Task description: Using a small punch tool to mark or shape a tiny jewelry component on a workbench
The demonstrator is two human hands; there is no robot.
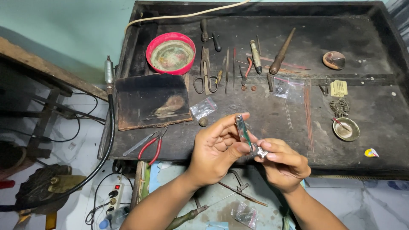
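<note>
Left hand: fingers closed on tweezers, near workbench front edge.
Right hand: fingertips pinching small silver piece, touching tweezers' tip.

silver piece: tiny, shape unreadable, part-covered by right hand fingertips
forearms: cut off at 6 o'clock
bench: right end cropped, 3 o'clock

A small clear plastic zip bag with a red strip lay at the workbench's centre, and a larger clear plastic bag sat at two o'clock from it. A third crumpled clear bag lay at six o'clock, below the bench edge, while a pale yellow ridged card rested at three o'clock.
</note>
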